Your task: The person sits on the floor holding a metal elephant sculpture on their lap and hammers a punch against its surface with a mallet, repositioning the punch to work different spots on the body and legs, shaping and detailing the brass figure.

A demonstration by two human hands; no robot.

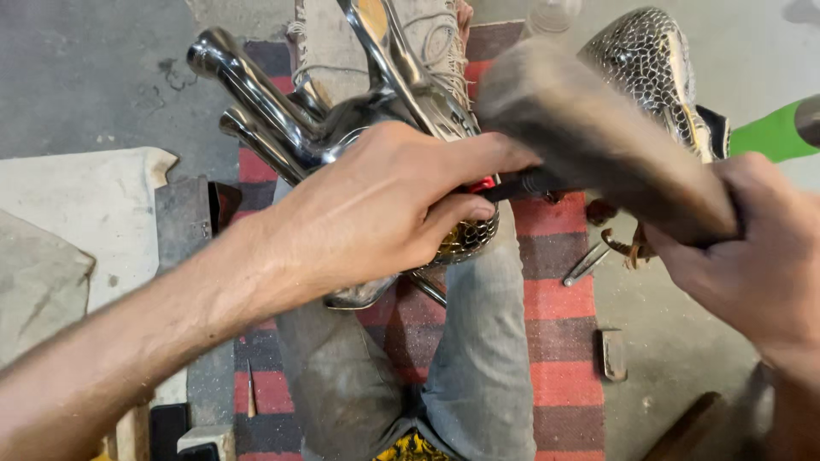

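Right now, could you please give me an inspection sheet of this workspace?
Surface: red and grey striped mat on concrete floor.
Job's things: shiny metal piece on the lap; wooden mallet, blurred.
Clutter: small metal tool, flat block, patterned metal shell.
Grippers: left hand presses a dark punch to the piece; right hand grips the mallet.
Cables: nothing seen.
Surroundings: pale slab, green object.

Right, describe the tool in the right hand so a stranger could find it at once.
Start at the red and grey striped mat under the person's legs. Above it the right hand grips a wooden mallet, its blurred, thick, dull brown head angled toward the left hand. Everything beside it is shiny metal; it alone is wood.
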